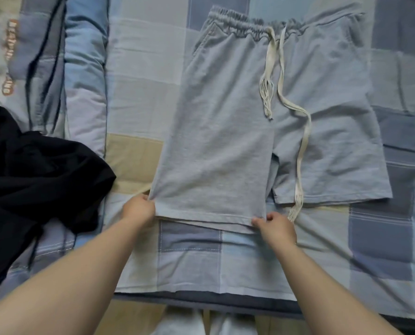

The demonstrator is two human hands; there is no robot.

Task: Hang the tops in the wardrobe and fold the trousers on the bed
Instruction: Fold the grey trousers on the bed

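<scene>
There is open bed (138, 97) to the left of the grey shorts (225, 129) and in the near strip in front of them. A black heap of clothes (32, 170) blocks the near left side. A long white string (303, 141) lies across the right leg of the shorts.

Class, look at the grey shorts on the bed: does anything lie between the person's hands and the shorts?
No. The left hand and right hand each already pinch the hem of the shorts. The black garment lies apart, to the left.
</scene>
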